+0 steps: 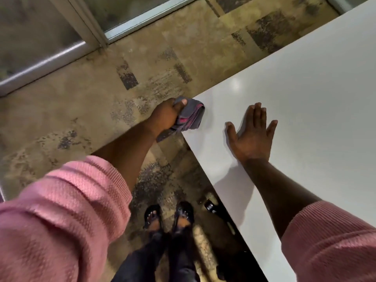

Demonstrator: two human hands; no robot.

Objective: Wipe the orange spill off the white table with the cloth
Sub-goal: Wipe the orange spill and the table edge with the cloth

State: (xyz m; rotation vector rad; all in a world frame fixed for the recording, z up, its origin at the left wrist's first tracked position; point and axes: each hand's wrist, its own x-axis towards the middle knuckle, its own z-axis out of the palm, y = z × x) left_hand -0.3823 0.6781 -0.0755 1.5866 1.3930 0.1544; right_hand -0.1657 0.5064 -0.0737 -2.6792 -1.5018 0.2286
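A white table [305, 102] fills the right side of the head view, its corner pointing left. My left hand [165, 117] grips a bunched grey cloth [191, 117] with pink trim and holds it against that corner, partly over the edge. My right hand [251, 135] lies flat on the tabletop, palm down, fingers spread, to the right of the cloth. No orange spill shows on the visible tabletop. Pink sleeves cover both forearms near the camera.
Mottled beige carpet [101, 98] lies left of the table. A glass wall with a metal frame [85, 27] runs along the top left. My feet in dark sandals [168, 216] stand beside the table's near edge, next to a black table caster [210, 206].
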